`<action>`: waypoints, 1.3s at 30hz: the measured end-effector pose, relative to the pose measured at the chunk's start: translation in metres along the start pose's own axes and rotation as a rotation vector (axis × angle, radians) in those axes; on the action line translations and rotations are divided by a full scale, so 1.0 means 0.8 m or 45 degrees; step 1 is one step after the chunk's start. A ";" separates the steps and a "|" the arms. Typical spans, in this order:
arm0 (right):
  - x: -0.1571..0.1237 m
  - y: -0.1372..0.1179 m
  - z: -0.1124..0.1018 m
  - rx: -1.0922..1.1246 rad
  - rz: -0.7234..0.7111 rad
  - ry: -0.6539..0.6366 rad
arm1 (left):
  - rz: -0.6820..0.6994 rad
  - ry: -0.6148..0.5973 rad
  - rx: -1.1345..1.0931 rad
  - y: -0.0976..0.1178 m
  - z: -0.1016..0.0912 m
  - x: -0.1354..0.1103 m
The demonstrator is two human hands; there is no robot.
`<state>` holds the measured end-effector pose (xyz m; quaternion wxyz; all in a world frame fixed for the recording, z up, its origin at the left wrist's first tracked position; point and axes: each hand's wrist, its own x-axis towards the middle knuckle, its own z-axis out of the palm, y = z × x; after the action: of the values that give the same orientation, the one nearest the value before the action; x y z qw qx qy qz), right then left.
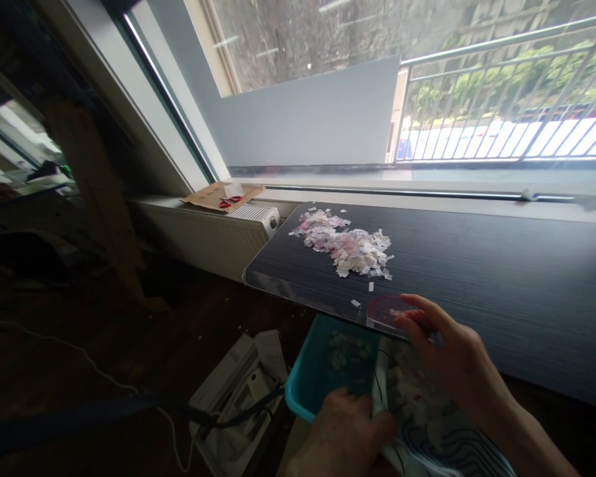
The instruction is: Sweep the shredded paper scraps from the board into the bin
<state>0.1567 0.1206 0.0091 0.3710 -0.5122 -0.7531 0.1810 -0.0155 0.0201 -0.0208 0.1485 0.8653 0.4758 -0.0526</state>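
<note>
My left hand (345, 430) is closed on the near rim of a teal plastic bin (308, 381), held below the front edge of a dark table (501, 278). The bin holds a few paper scraps. My right hand (444, 344) rests at the table's front edge with its fingers curled on a clear round lid with a pink rim (385, 311). A heap of pink and white paper scraps (350, 245) lies on the table farther back, and a few loose bits (371, 286) sit between the heap and the lid. More scraps lie on my patterned clothing (427, 404).
A white heater (253, 215) stands left of the table under the window. On the sill lies brown cardboard (213, 195) with something red on it. A white object and dark cables (238, 404) lie on the floor to the left. Window and balcony railing (501, 93) are behind.
</note>
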 end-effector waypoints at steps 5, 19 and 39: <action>0.015 -0.009 0.010 0.090 0.037 -0.003 | -0.013 0.078 -0.005 0.002 0.001 -0.003; 0.047 0.011 0.006 0.064 0.081 0.021 | -0.008 0.173 -0.004 -0.001 0.010 -0.003; 0.029 0.052 -0.032 0.182 0.221 -0.070 | -0.255 0.481 -0.197 -0.030 0.028 -0.034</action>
<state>0.1978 0.1564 0.0074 0.3689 -0.5425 -0.7010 0.2797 -0.0494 0.0034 -0.0404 0.1166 0.7943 0.5814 0.1324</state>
